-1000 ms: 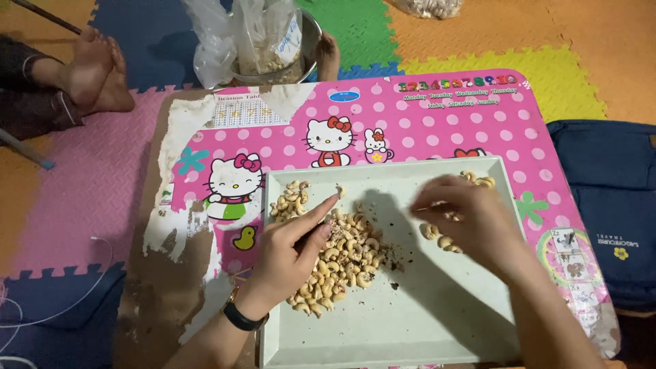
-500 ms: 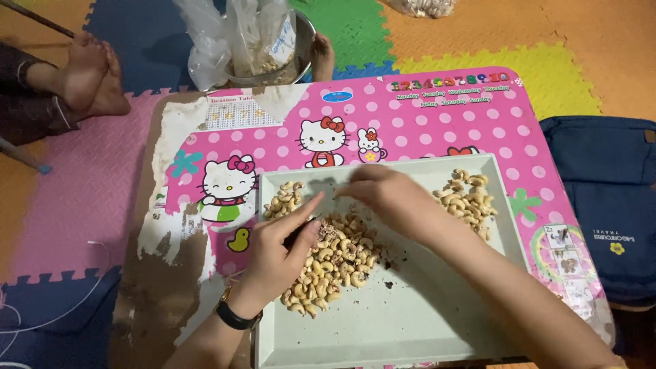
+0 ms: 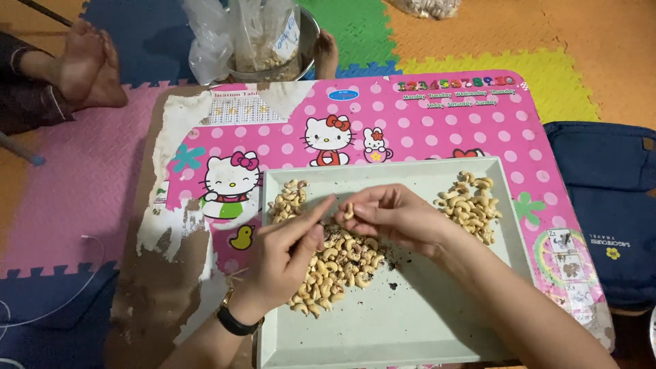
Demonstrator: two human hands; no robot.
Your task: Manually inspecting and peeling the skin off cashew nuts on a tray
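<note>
A pale green rectangular tray [image 3: 424,314] lies on a low pink table [image 3: 424,130] with cartoon cat pictures. A heap of cashew nuts with dark flecks [image 3: 335,263] sits in the tray's left half, and a smaller heap of cleaner nuts [image 3: 471,198] lies at its right edge. My right hand [image 3: 400,219] pinches one cashew nut [image 3: 348,209] above the left heap. My left hand [image 3: 287,256], with a black wristband, rests on that heap, its fingers stretched toward the pinched nut. Whether it holds anything is unclear.
Behind the table stands a metal bowl [image 3: 304,41] holding clear plastic bags [image 3: 225,37]. Another person's bare feet [image 3: 85,65] rest at the top left. A dark blue bag [image 3: 608,205] lies to the right, a white cable [image 3: 68,294] to the left, all on coloured foam mats.
My right hand left the nuts at the tray's right edge and moved left, meeting my left hand over the larger heap. My left hand barely shifted.
</note>
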